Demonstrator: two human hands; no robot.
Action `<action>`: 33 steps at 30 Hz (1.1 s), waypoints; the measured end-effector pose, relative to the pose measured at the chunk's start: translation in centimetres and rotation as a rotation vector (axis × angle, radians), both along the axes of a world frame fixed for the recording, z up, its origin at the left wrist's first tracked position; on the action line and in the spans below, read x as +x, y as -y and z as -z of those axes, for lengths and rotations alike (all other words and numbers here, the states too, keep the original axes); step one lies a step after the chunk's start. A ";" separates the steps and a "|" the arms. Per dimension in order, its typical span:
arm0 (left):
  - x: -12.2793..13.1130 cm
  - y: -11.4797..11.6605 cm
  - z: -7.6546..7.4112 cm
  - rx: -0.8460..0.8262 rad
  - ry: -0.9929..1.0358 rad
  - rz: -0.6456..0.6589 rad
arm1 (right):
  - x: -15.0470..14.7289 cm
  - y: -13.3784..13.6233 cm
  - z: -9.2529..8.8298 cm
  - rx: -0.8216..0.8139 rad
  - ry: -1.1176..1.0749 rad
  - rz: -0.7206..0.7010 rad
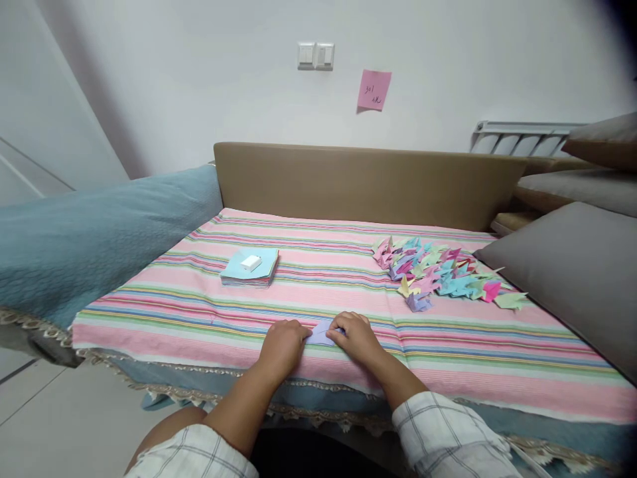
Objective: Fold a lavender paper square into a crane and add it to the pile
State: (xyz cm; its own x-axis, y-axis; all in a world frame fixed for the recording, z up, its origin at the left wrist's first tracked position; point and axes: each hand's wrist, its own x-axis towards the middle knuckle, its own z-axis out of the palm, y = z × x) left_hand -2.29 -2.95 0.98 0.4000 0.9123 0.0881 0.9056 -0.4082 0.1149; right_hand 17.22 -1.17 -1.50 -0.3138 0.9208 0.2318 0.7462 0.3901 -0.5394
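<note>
A small piece of folded lavender paper (320,334) lies on the striped cloth close to the front edge, between my two hands. My left hand (283,345) is closed at its left end, fingertips pressed on the paper. On the other side, my right hand (355,336) pinches the paper's right part between thumb and fingers. Part of the paper is hidden beneath the fingers. To the right lies a spread of folded paper cranes (448,272) in pink, blue, green, purple and yellow. A stack of square coloured paper (249,272) is at the left, with a small white box-like item (251,263) on top.
The pink striped cloth (318,259) covers a sofa seat with a brown backrest (368,186). Grey cushions (577,265) are at the right, and a blue-covered armrest (109,226) is at the left. A pink note (374,90) and switches (316,56) are on the wall.
</note>
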 end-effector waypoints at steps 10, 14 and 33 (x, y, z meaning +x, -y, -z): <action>0.4 0.7 1.6 0.249 0.068 0.237 | 0.0 0.0 0.2 0.015 0.008 -0.003; 0.5 1.0 2.3 0.309 0.015 0.367 | 0.0 -0.1 0.2 0.018 0.011 -0.009; 1.3 2.3 2.0 0.273 -0.037 0.323 | 3.0 -1.0 0.0 -0.058 -0.104 -0.032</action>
State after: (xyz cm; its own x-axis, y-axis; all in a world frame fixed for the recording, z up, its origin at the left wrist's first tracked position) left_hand -1.03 -5.20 -1.00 0.6691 0.6846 0.2893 0.7275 -0.6828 -0.0668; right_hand 20.18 -0.18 -1.54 -0.3206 0.9233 0.2115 0.6727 0.3791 -0.6354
